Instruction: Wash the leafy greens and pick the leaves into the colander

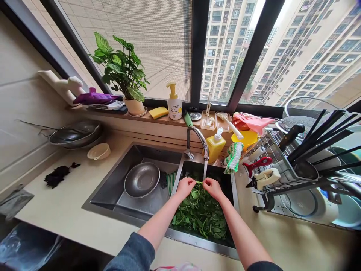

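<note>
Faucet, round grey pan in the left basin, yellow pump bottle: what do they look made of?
Faucet: probably chromed metal, with mirror-bright highlights. Pan: likely metal, dull grey with a paler rim. Bottle: seemingly plastic, smooth and evenly yellow.

The left hand (186, 187) and right hand (213, 188) partly cover the stem (199, 182) pinched between them, and leafy greens (194, 210) hide the floor of the right basin (203, 245). Fine print on the white pump bottle (175, 109) is too small to read. The view's edges crop the dish rack (267, 203) and a patterned cloth (180, 267), perhaps clothing.
</note>
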### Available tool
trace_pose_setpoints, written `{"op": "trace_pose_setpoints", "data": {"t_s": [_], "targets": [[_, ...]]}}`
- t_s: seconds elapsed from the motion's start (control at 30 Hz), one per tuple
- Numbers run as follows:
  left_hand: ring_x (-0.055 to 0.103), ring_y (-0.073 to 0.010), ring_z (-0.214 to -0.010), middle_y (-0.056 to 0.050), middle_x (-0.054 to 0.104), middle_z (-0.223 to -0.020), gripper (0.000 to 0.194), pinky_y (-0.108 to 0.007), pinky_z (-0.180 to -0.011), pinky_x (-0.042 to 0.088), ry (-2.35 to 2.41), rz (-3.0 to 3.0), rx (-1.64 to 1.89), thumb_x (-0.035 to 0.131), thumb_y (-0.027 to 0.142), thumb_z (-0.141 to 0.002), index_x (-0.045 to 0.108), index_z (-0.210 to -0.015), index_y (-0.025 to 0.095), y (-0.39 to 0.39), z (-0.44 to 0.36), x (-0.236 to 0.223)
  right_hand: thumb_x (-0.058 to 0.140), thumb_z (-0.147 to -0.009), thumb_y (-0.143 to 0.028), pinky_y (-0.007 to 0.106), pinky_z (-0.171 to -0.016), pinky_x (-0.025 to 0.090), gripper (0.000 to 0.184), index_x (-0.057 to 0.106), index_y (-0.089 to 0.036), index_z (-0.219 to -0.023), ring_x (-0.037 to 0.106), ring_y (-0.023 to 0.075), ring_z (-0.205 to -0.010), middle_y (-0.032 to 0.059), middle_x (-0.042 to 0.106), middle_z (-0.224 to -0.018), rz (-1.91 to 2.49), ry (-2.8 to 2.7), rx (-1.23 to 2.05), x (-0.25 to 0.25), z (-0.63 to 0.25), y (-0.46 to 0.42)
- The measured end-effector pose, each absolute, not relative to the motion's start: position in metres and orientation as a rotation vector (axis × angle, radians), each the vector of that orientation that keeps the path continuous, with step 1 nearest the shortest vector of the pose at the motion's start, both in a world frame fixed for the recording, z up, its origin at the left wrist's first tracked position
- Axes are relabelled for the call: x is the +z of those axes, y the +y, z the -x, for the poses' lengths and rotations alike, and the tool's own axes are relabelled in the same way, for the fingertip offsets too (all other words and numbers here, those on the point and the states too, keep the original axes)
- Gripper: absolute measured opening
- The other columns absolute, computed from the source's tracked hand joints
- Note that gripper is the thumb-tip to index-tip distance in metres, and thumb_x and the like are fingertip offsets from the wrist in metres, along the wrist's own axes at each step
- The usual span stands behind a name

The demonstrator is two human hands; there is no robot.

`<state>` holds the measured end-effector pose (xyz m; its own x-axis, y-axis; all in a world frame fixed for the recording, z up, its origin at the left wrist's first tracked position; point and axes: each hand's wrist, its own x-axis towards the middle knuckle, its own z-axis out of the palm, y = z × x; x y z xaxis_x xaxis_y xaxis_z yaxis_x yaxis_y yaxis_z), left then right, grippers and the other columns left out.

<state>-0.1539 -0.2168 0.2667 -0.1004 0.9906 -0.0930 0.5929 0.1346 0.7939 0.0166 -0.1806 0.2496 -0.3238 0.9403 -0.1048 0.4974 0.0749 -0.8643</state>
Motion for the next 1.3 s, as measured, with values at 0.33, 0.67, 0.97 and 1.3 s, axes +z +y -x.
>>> {"op": "trace_pose_setpoints", "data": {"t_s": [0.33,0.67,0.97,1.3], "targets": [[0.050,-0.0131,-0.057,-0.002,0.061,-0.061,0.019,-0.023,-0.054,0.034,1.787,-1.331,0.800,0.053,0.028,-0.069,0.065,-0.064,0.014,-0.237,0.159,0.260,0.048,-0.066,-0.020,0.021,-0.051,0.024,0.008,0.055,-0.020,-0.064,0.043,0.0098,-0.056,-0.0025,0.056,-0.062,1.696,-2.095,0.905,0.248,0.002,-0.194],[0.045,-0.0115,-0.052,0.002,0.051,-0.049,0.022,-0.023,-0.051,0.030,1.895,-1.297,0.677,0.053,0.028,-0.068,0.059,-0.052,0.015,-0.248,0.164,0.254,0.050,-0.061,-0.017,0.020,-0.052,0.025,0.004,0.054,-0.018,-0.061,0.043,0.0092,-0.055,-0.0029,0.055,-0.058,1.555,-2.281,1.076,0.227,-0.023,-0.211],[0.048,-0.0123,-0.053,0.000,0.054,-0.053,0.021,-0.023,-0.052,0.032,1.931,-1.187,0.791,0.054,0.032,-0.068,0.061,-0.057,0.015,-0.252,0.171,0.256,0.048,-0.065,-0.017,0.021,-0.051,0.031,0.009,0.051,-0.018,-0.056,0.047,0.0108,-0.050,-0.0029,0.052,-0.050,1.735,-1.967,1.286,0.196,-0.042,-0.244],[0.044,-0.0107,-0.050,0.002,0.051,-0.052,0.017,-0.021,-0.051,0.031,1.839,-1.240,0.784,0.051,0.028,-0.070,0.061,-0.065,0.015,-0.274,0.158,0.248,0.057,-0.065,-0.042,0.022,-0.044,0.030,0.026,0.058,-0.017,-0.066,0.047,0.0105,-0.046,0.0006,0.057,-0.057,1.474,-1.304,1.727,0.242,0.016,-0.244]]}}
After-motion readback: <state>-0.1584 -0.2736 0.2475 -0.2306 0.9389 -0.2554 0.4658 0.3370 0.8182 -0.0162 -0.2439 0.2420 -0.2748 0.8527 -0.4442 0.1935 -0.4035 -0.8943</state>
